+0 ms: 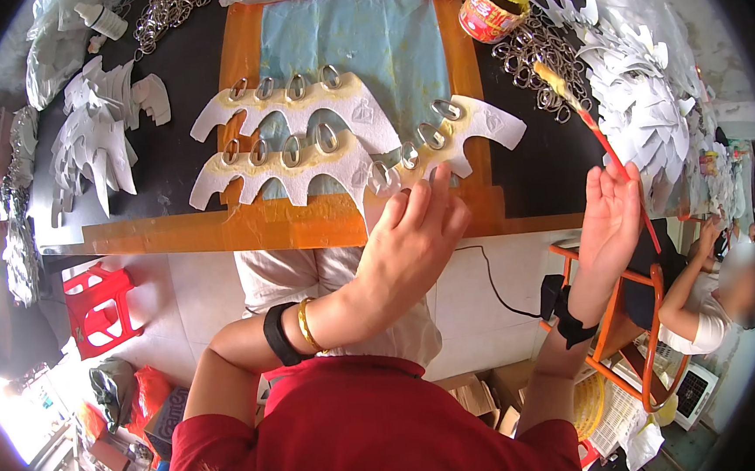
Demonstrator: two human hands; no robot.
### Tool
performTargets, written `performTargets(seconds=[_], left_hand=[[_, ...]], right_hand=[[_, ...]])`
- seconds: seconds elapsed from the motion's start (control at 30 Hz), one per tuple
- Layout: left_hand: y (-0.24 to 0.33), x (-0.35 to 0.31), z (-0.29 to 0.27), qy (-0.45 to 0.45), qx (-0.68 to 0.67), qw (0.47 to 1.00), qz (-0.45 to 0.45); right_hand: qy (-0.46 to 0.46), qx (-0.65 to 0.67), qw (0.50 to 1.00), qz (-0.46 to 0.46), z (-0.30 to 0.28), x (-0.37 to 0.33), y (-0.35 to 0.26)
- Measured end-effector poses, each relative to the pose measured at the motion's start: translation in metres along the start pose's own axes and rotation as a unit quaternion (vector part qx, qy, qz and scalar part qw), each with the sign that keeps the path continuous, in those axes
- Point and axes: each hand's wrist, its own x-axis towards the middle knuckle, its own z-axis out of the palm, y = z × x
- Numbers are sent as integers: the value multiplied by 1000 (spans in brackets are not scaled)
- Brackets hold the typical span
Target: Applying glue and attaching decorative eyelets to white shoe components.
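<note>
My right hand [610, 210] is closed round a red-handled brush [610, 149], its tip coated in something yellow. My left hand [417, 233] bends its fingers down onto the near end of a scalloped white cut-out piece [475, 124], close to a metal ring [382, 179]; the fingertips partly cover the contact. Several oval metal rings lie along that piece's yellow-smeared edge. To the left, an upper white piece [369, 113] and a lower white piece [338, 170] carry more rings along their smeared edges.
Beneath the pieces lies a blue sheet [363, 35] bordered by orange tape [298, 230]. A red tub with a yellow lid [493, 4], piled rings [540, 58] and white cut-outs [639, 95] are at right. More cut-outs [91, 142] lie left. A person [698, 309] sits at far right.
</note>
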Motion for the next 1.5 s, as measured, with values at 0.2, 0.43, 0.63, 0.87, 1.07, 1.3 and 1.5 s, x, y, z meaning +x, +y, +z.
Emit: performTargets(seconds=[0.2, 0.43, 0.63, 0.87, 1.07, 1.3, 1.5], left_hand=[[0, 0, 0, 5, 0, 1000, -2], [0, 1, -1, 0, -5, 1000, 3], [-1, 0, -2, -1, -16, 1000, 0], [0, -2, -2, -1, -15, 1000, -1], [1, 0, -3, -7, -10, 1000, -1], [-3, 2, -2, 6, -2, 1000, 6], [-2, 2, -5, -2, -32, 999, 7]], right_hand=[[-94, -269, 958, -12, 14, 0, 20], [-138, -316, 938, -18, 13, 1, 21], [-175, -323, 930, -2, 13, 9, 20], [-274, -436, 851, -105, 30, 14, 3], [-325, -457, 816, -139, 21, 14, -3], [-338, -450, 811, -157, 11, 25, -10], [-95, -181, 978, -39, -5, 31, 3]])
